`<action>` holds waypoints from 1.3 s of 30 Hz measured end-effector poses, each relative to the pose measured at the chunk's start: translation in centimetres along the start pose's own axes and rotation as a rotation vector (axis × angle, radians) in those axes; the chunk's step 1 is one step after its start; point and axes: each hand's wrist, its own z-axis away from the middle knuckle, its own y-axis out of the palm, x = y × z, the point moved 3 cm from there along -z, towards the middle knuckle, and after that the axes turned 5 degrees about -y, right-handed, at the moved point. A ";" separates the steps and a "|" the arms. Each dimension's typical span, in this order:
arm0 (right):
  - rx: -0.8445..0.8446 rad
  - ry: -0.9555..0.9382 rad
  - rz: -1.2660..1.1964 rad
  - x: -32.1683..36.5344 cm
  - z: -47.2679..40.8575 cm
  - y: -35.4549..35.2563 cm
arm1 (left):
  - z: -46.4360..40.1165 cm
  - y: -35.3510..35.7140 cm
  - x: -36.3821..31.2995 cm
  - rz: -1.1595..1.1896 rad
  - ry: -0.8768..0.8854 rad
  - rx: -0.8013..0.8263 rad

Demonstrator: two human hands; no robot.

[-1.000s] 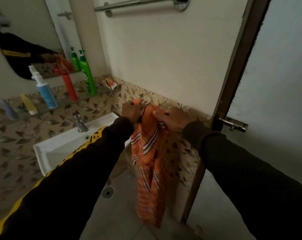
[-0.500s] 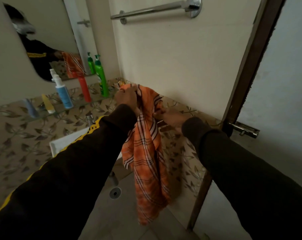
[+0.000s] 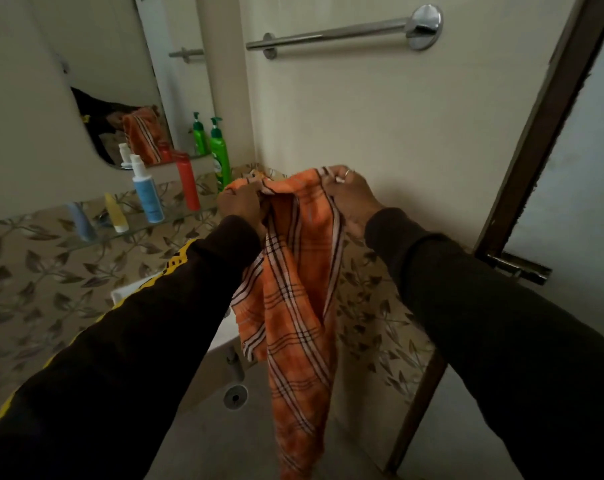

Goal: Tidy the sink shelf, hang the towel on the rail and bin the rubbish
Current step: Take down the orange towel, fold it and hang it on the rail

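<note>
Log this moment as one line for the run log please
step: hang towel | left hand: grips towel top edge | right hand: grips top edge | rail: bare, above hands | shelf bottles: upright

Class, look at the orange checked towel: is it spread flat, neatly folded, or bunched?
Bunched. Both hands, left hand and right hand, grip the towel along its top edge, and it hangs in loose folds.
</note>
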 end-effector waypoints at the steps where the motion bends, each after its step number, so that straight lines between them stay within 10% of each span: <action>1: -0.027 -0.049 0.021 0.8 -0.5 0.5 | -0.4 -0.6 -0.3 -0.006 -0.005 0.001; 11: -0.080 -0.221 0.099 5.2 -2.5 6.1 | -2.8 -4.3 0.2 -0.325 -0.178 0.204; 26: -0.105 -0.230 -0.066 7.4 -5.6 4.2 | -5.3 -4.1 -0.1 -0.816 0.019 0.005; 39: -0.033 -0.222 -0.252 8.1 -7.1 3.8 | -1.9 1.4 -1.6 -0.612 0.341 0.305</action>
